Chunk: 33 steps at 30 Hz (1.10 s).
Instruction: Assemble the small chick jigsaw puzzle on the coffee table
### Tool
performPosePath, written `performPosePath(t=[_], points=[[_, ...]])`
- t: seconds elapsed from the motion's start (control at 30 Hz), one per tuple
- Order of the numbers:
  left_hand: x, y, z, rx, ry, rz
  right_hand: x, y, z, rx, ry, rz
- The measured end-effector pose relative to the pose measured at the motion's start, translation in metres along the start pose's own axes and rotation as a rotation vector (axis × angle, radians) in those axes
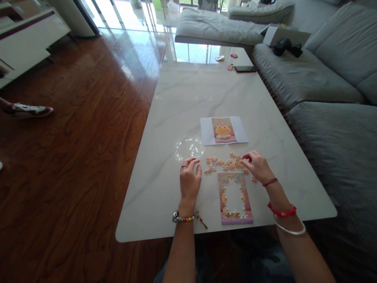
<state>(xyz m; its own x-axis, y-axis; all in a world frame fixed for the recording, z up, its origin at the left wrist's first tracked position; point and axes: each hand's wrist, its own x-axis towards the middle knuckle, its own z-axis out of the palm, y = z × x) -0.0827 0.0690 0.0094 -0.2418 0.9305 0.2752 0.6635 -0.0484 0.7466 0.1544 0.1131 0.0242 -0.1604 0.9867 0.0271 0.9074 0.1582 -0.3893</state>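
A jigsaw puzzle (235, 221) lies near the table's front edge, its pieces joined as a border around a white middle. Just beyond it, loose orange and pink puzzle pieces (228, 164) are scattered. My right hand (257, 165) is at the right end of these pieces, thumb and forefinger pinched on what looks like one puzzle piece, mostly hidden by the fingertips. Left of the pieces, my left hand (190, 180) rests at the tabletop with fingers curved and thumb apart, holding nothing. A printed sheet (208, 131) with a yellow cartoon figure lies behind the pieces.
A clear shiny item (189, 148) lies left of the sheet on the white marbled table (182, 94). A dark phone or tablet (245, 69) and small colourful items (233, 56) are at the far end. A grey sofa (332, 129) borders the right; a person's shoe (31, 110) shows left.
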Motion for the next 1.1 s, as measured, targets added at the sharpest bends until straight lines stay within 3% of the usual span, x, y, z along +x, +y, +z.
performPosePath(t=[0.07, 0.17, 0.37, 0.57, 1.1], points=[[-0.001, 0.003, 0.001, -0.018, -0.048, 0.049, -0.022, -0.012, -0.003, 0.070, -0.116, -0.152], [-0.005, 0.009, 0.003, -0.058, -0.172, 0.150, -0.047, -0.032, 0.001, 0.055, -0.210, -0.235], [-0.014, 0.016, 0.010, -0.097, -0.416, 0.224, -0.053, -0.046, 0.015, -0.061, -0.250, -0.226], [-0.019, 0.016, 0.020, -0.129, -0.566, 0.214, -0.053, -0.045, 0.018, -0.095, -0.268, -0.188], [-0.023, 0.021, 0.033, -0.036, -0.606, 0.134, -0.054, -0.051, 0.017, -0.122, -0.234, -0.135]])
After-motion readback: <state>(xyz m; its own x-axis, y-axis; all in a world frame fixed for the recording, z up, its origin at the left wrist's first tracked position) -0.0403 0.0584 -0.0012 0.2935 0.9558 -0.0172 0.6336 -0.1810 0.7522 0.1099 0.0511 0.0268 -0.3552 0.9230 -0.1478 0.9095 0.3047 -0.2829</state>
